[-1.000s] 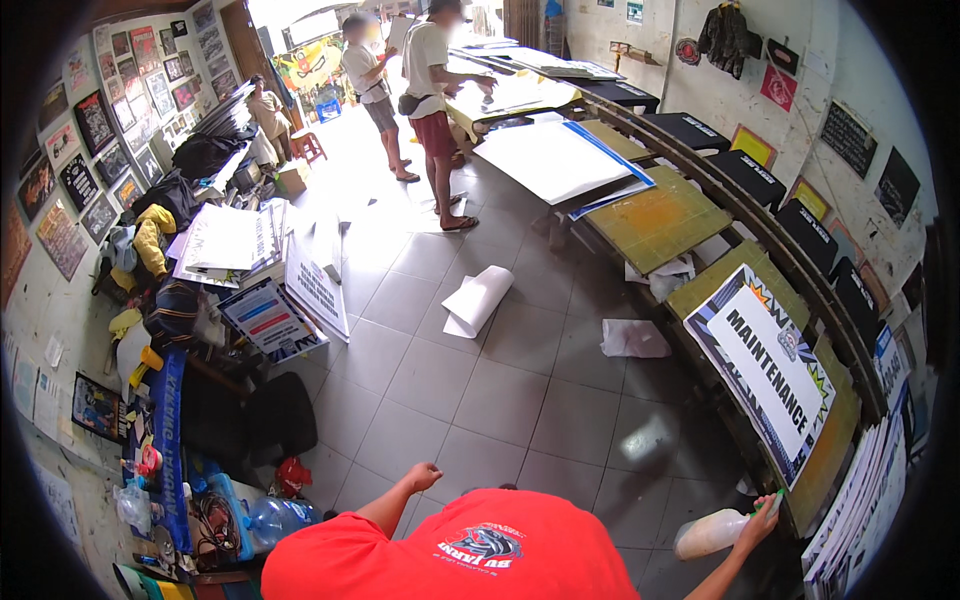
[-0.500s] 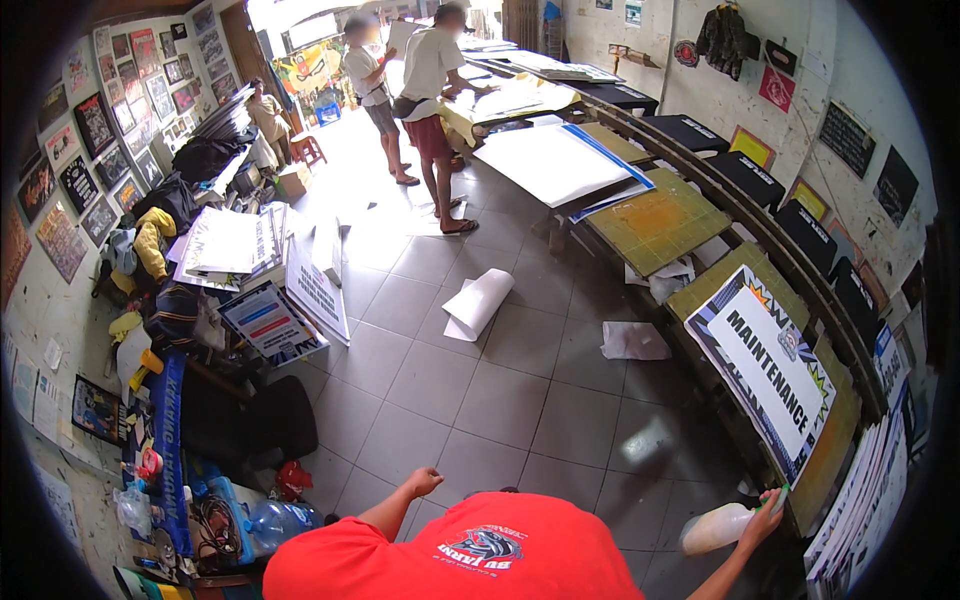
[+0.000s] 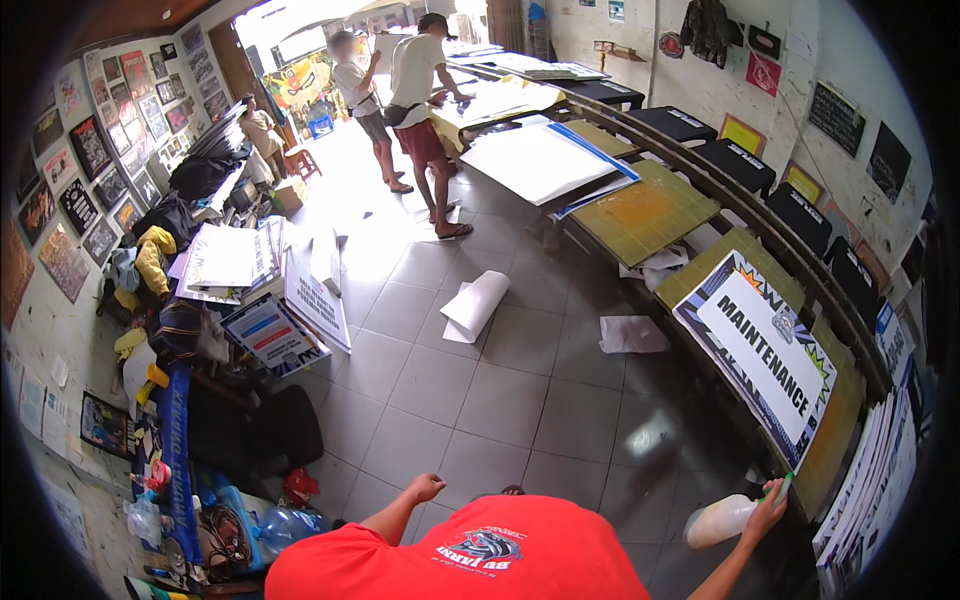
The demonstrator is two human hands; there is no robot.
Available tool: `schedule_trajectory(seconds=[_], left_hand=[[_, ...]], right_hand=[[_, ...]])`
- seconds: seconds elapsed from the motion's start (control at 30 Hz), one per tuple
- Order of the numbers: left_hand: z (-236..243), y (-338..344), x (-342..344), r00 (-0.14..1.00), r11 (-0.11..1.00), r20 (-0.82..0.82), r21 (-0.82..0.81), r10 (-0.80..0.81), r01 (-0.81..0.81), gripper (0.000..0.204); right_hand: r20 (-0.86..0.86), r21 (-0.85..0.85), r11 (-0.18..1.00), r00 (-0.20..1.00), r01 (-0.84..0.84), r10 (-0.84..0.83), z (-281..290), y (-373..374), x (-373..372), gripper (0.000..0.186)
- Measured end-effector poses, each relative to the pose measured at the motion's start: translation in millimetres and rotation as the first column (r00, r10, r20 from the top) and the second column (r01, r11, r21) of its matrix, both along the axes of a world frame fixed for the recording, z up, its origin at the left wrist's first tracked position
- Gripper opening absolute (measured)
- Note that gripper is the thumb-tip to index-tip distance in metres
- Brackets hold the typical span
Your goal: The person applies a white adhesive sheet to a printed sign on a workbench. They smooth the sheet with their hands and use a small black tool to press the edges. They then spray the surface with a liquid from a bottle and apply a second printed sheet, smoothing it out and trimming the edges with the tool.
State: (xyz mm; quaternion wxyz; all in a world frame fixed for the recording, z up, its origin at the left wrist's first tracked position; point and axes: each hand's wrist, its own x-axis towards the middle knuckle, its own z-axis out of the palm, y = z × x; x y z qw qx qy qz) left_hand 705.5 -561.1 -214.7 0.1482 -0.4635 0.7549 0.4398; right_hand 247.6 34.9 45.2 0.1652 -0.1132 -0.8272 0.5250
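Right hand (image 3: 768, 510): your fingers are gripping a tilted, whitish bottle (image 3: 722, 521) near the printed board (image 3: 758, 345). Left hand (image 3: 428, 487): your fingers are hanging narrow, curled.

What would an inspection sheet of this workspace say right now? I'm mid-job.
Surface: yellowish work panels in a row, one stained orange.
Job's things: printed sign board lying on the panels; plastic bottle with a green tip, tilted.
Clutter: curled white paper and wrinkled sheet on the floor.
Grips: right grip around the bottle; left grip seems loosely curled, contents unclear.
Cables: apparent tangled cord, lower left.
Surroundings: co-worker bending over a table; framed pictures on the left wall.
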Motion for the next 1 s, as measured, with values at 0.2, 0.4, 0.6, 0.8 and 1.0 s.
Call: schedule_trajectory(seconds=[0.2, 0.4, 0.6, 0.8, 1.0], left_hand=[[10, 15, -7, 0.999, 1.000, 0.043, -0.006, -0.008, 0.008, 0.045], [15, 29, -51, 0.998, 0.999, -0.043, 0.034, -0.038, 0.040, 0.042], [1, 49, -45, 0.998, 0.991, -0.064, 0.131, 0.012, -0.004, 0.034], [27, 75, -75, 0.990, 0.982, -0.065, 0.129, -0.128, 0.135, 0.031], [19, 65, -98, 0.992, 0.982, -0.080, 0.151, -0.102, 0.114, 0.027]], right_hand=[[0.020, -0.007, 1.000, 1.000, 0.004, -0.004, -10, 14, -1, 0.048], [-0.058, -0.235, 0.968, 0.995, -0.093, 0.081, -64, 91, -10, 0.052], [0.061, 0.120, 0.992, 0.997, -0.043, 0.036, -2, 12, -11, 0.040], [0.052, 0.280, 0.959, 0.997, 0.039, -0.055, -4, 17, -23, 0.048], [0.111, 0.250, 0.968, 0.992, 0.033, -0.063, -12, 10, -51, 0.052]])
